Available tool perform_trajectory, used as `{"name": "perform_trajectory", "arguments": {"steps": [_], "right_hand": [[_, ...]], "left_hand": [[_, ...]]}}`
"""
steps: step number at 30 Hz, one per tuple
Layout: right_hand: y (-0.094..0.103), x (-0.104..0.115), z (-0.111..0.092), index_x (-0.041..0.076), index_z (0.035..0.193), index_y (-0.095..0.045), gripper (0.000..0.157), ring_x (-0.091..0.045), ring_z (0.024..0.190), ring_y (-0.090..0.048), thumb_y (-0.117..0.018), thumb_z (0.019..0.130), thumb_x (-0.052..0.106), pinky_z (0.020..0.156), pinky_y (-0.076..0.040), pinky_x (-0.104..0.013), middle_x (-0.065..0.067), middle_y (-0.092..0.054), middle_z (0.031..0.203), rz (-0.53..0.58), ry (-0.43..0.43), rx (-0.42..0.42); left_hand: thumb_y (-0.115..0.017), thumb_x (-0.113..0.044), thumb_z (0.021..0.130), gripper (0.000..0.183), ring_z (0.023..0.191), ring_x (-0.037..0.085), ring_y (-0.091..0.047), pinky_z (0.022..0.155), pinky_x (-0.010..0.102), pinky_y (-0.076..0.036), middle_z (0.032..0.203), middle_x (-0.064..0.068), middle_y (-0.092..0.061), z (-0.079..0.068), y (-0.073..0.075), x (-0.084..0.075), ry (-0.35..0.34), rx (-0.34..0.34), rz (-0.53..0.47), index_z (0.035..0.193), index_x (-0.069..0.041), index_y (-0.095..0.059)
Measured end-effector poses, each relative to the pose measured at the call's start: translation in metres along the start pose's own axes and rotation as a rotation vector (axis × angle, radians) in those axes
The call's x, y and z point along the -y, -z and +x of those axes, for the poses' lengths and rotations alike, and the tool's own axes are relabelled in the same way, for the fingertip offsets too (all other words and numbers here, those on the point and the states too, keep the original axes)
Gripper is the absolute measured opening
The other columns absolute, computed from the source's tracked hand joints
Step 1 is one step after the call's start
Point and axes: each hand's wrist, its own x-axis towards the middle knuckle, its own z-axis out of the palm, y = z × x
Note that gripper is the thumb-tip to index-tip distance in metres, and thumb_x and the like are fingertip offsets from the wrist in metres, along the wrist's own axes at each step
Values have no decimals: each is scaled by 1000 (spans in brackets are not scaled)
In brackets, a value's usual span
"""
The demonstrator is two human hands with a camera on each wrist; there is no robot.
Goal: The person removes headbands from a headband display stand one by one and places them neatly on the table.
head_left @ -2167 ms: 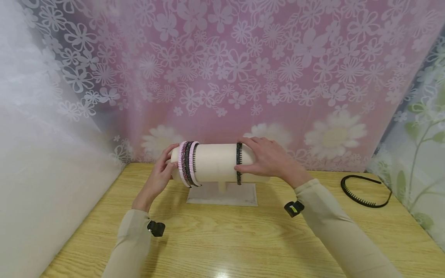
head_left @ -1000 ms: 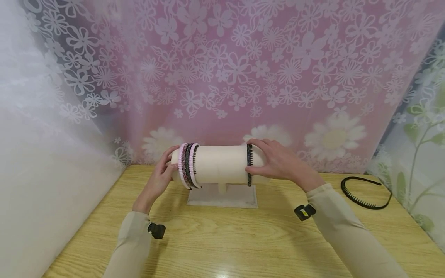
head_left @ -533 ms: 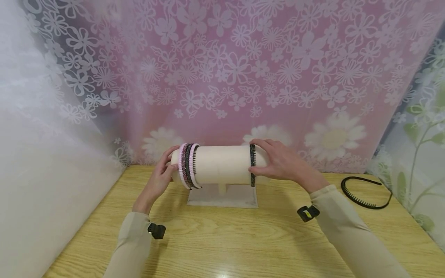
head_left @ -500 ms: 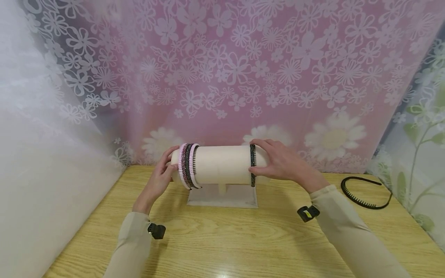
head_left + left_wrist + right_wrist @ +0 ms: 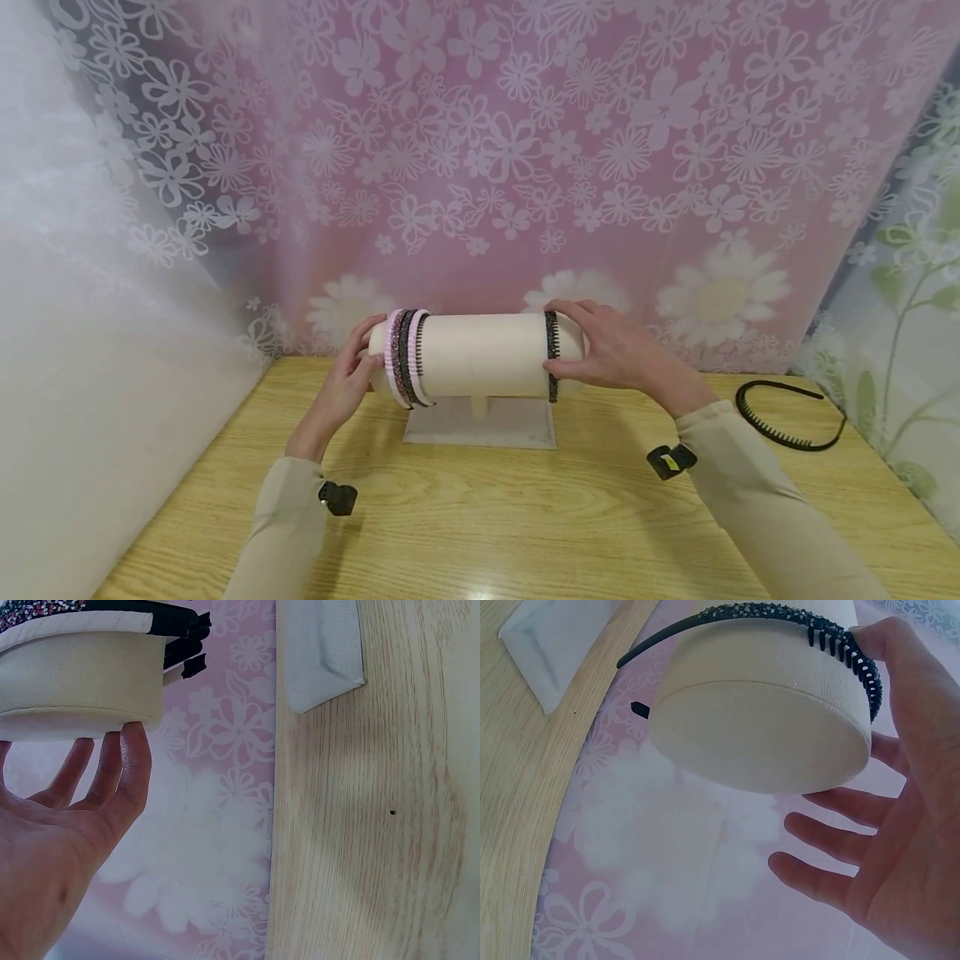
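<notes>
A cream padded headband stand (image 5: pixel 483 354) lies crosswise on its post and pale base (image 5: pixel 480 425). At its left end my left hand (image 5: pixel 337 392) holds the roll, thumb in front and fingers behind; in the left wrist view the bent fingertips touch the roll's end. Beside that hand several headbands sit close together, a pink pleated headband (image 5: pixel 390 358) outermost and a dark glittery headband (image 5: pixel 406 354) between. My right hand (image 5: pixel 618 354) grips a black glittery toothed headband (image 5: pixel 772 612) near the right end, thumb in front, index finger over the top. Its other fingers are spread past the roll's end.
A black toothed headband (image 5: pixel 776 429) lies at the right of the wooden table (image 5: pixel 480 517). Behind the stand hangs a pink flowered curtain (image 5: pixel 480 208). White cloth (image 5: pixel 97 333) closes the left side, leaf-patterned cloth (image 5: pixel 915 333) the right.
My right hand has slid the black glittery headband rightward along the roll, closer to its right end, slowing over the last half second. The left hand stays at the left end.
</notes>
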Motion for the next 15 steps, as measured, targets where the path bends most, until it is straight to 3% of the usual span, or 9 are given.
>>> {"name": "perform_trajectory", "arguments": {"steps": [8, 15], "right_hand": [[3, -2, -4, 24, 157, -39, 82, -42, 134, -51, -73, 88, 51, 95, -51, -60, -20, -46, 154, 8, -20, 14], [5, -4, -6, 23, 158, -39, 81, -42, 132, -54, -72, 89, 49, 97, -50, -61, -22, -46, 154, 5, -31, 27]], "left_hand": [[-42, -17, 108, 56, 108, 27, -61, 72, 39, -58, 153, 19, -43, 0, 0, 0, -2, -13, 11, 159, -35, -32], [-41, -17, 108, 55, 109, 27, -60, 73, 39, -58, 154, 20, -42, -1, 0, -1, 0, -9, 8, 160, -34, -31]]}}
